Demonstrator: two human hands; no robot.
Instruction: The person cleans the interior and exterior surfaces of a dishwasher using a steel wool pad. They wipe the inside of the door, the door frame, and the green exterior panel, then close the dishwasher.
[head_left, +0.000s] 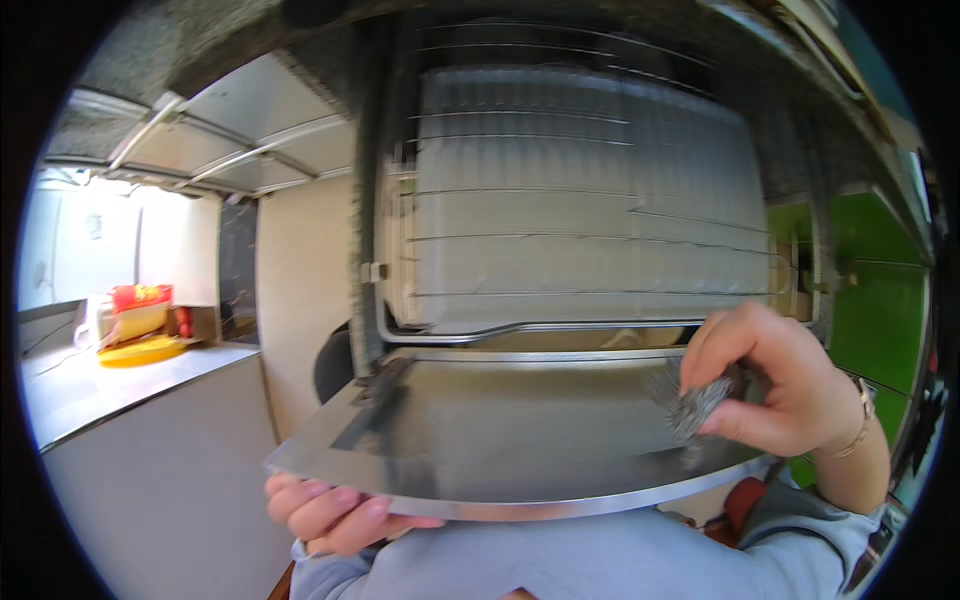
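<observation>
My right hand (772, 382) grips a steel wool scourer (697, 409) at the right part of a flat metal panel (517, 427). The panel, which has a shiny metal rim and dark smudges at its left, lies across in front of my body. Under its near left edge, my left hand (345, 510) has its fingers curled, holding the panel. Just beyond the panel is a wire rack (517, 327) in a metal frame, with a pale ribbed plastic container or tray (525, 262) behind its wires. Motion blurs the scourer and my right hand.
A white counter (150, 382) stands at the left, bearing a yellow tray (142, 352) and a red and yellow package (139, 309). Grey frame posts (366, 225) flank the rack. Green panels (877, 300) are at the right, and a rough grey slab edge (217, 37) is overhead.
</observation>
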